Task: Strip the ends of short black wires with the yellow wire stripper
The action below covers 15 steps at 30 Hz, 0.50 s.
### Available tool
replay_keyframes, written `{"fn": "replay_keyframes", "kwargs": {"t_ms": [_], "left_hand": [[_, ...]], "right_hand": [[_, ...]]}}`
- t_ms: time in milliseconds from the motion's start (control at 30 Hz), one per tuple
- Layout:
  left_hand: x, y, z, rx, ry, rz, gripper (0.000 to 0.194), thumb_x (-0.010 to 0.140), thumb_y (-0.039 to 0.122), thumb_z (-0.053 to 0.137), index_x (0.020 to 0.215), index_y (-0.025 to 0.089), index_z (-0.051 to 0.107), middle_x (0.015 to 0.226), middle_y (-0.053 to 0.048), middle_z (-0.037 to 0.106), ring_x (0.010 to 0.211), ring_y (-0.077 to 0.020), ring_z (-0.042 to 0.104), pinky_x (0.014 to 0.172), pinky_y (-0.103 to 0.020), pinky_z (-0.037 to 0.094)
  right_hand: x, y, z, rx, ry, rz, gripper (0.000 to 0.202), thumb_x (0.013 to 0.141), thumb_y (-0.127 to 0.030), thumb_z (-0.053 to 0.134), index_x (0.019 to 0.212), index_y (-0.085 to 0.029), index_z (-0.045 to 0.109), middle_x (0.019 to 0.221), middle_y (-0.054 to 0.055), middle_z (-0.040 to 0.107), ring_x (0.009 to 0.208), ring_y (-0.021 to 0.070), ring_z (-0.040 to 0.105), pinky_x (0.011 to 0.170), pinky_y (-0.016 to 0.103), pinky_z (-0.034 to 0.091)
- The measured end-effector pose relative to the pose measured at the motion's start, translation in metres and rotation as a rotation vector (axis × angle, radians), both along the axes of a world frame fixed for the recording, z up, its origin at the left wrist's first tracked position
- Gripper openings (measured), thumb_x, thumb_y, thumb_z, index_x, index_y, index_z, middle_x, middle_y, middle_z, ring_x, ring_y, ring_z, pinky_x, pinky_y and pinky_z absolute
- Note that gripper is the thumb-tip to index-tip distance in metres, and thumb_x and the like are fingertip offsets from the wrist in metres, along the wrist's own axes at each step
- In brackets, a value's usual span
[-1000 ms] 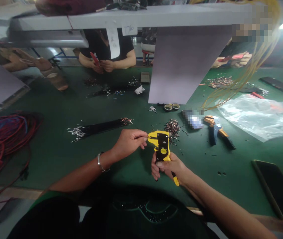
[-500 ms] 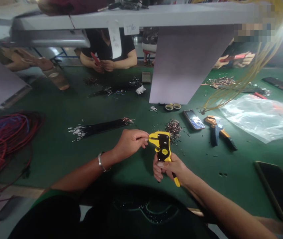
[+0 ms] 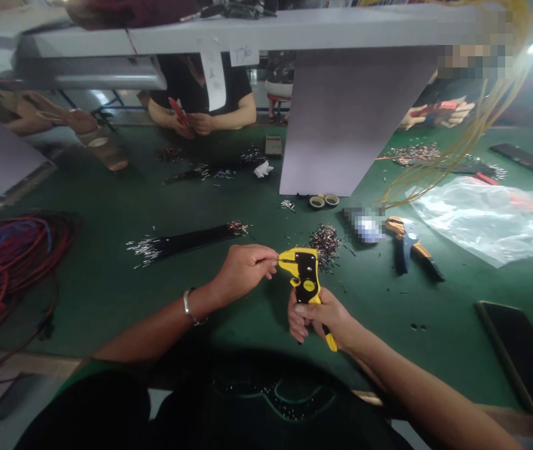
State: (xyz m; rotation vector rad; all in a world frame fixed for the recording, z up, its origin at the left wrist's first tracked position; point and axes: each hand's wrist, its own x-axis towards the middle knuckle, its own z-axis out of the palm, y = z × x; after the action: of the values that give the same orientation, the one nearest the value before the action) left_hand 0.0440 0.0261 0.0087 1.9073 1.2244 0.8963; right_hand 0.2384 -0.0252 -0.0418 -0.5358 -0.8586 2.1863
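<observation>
My right hand [image 3: 315,315] is wrapped round the handles of a yellow and black wire stripper [image 3: 306,275], its jaws pointing left. At those jaws, my left hand [image 3: 247,267] pinches a thin dark wire [image 3: 277,259], mostly hidden by the fingers. Just behind the tool lies a pile of short cut pieces [image 3: 326,240]. A flat bundle of black wires [image 3: 191,240] rests on the green table [image 3: 154,312], left of and beyond my left hand, with silvery ends at left and coppery ends at right.
Red cables [image 3: 8,275] lie at the left. On the right are orange and blue strippers [image 3: 407,240], a blurred phone [image 3: 363,225], a plastic bag [image 3: 491,215] and a dark phone [image 3: 519,350]. A grey panel [image 3: 336,119] stands ahead; people work across the table with red tools.
The whole view has shifted very slightly to the left. Both hands and the yellow stripper keep the same pose relative to each other.
</observation>
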Motion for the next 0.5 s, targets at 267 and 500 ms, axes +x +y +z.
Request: {"fn": "replay_keyframes", "kwargs": {"t_ms": [267, 500], "left_hand": [[-0.0024, 0.002, 0.0017, 0.14, 0.186, -0.006, 0.016, 0.082, 0.018, 0.056, 0.075, 0.02, 0.07, 0.062, 0.002, 0.067, 0.058, -0.0101, 0.06, 0.055, -0.02, 0.044], [-0.0032, 0.0021, 0.0015, 0.237, 0.261, -0.027, 0.016, 0.083, 0.017, 0.055, 0.078, 0.019, 0.07, 0.071, -0.001, 0.071, 0.062, -0.0117, 0.062, 0.06, -0.023, 0.043]], "right_hand": [[-0.0009, -0.0008, -0.0011, -0.03, -0.005, -0.007, 0.026, 0.075, -0.027, 0.077, 0.073, -0.014, 0.055, 0.054, -0.005, 0.052, 0.044, 0.0091, 0.048, 0.043, 0.026, 0.045], [-0.0001, -0.0014, -0.0011, -0.024, -0.031, -0.015, 0.025, 0.075, -0.026, 0.076, 0.072, -0.014, 0.054, 0.054, -0.004, 0.052, 0.043, 0.0087, 0.047, 0.042, 0.026, 0.045]]}}
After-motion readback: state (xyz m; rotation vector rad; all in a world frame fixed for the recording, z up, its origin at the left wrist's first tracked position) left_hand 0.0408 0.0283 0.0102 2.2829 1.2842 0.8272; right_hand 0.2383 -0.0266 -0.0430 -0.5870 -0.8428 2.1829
